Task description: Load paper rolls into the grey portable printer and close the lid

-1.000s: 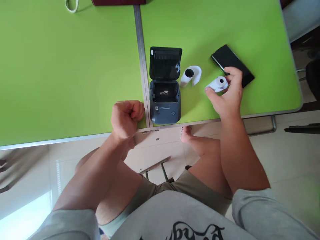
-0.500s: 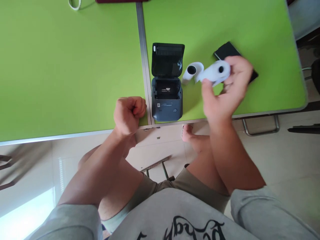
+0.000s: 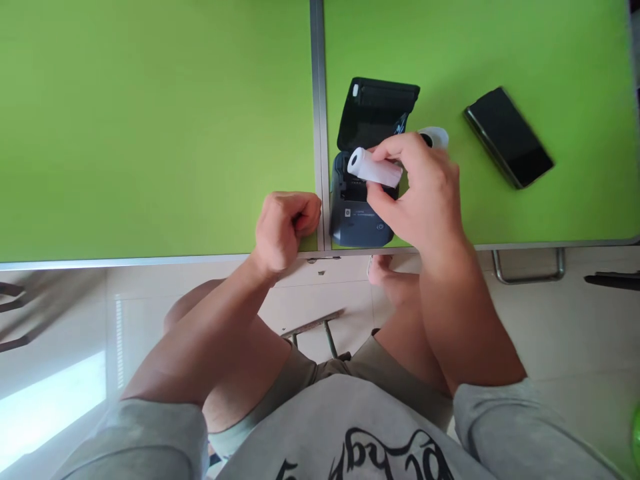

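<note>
My right hand grips a white paper roll between thumb and fingers. It holds the roll over the paper bay of a small dark label printer, whose black lid stands open at the back. A second white roll lies on the table just behind my right hand, partly hidden by it. Left of the printer, my left hand rests as a loose fist at the table's front edge, its curled fingers hiding whatever may be inside.
A black smartphone lies on the green table to the right. A metal seam runs across the tabletop just left of the printer. Below the front edge are my legs and a metal table bracket.
My right hand has moved left with the paper roll, from near the phone to above the printer bay, and the roll has turned. My left hand stays a fist.
</note>
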Demonstrator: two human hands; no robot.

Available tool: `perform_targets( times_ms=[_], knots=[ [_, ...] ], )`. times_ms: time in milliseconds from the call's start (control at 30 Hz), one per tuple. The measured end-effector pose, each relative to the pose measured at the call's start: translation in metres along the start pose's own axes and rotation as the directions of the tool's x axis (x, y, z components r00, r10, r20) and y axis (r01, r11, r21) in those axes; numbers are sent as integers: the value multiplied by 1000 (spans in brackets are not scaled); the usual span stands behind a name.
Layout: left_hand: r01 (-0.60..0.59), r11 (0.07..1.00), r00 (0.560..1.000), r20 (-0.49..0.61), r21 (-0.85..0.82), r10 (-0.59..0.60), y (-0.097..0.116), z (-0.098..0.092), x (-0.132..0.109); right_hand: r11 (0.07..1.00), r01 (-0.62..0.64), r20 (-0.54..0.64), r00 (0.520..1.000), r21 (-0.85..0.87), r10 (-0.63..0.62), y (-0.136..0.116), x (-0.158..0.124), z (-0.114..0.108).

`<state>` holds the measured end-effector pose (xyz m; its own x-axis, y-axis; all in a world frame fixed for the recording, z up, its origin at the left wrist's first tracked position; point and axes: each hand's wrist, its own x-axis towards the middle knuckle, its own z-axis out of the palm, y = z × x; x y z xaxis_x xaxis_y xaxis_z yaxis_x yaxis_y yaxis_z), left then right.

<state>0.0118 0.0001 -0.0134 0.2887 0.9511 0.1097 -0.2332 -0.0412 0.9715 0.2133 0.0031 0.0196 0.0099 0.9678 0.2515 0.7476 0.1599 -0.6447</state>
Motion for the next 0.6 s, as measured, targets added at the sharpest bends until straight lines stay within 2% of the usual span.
perform_targets(
  times_ms=[267,433,600],
  knots=[
    [11,1000,1000,4,9,-11,0,0,0,997,63,-21,998,-32,-64,3,5,-4],
    [-5,1000,1000,9,23,4,-1,-1,0,989,81,39,996,-121,-77,0,2,-7],
    [0,999,1000,16,35,-1,-2,-2,-2,990,91,79,993,-103,-83,3,5,-4]
  ],
)
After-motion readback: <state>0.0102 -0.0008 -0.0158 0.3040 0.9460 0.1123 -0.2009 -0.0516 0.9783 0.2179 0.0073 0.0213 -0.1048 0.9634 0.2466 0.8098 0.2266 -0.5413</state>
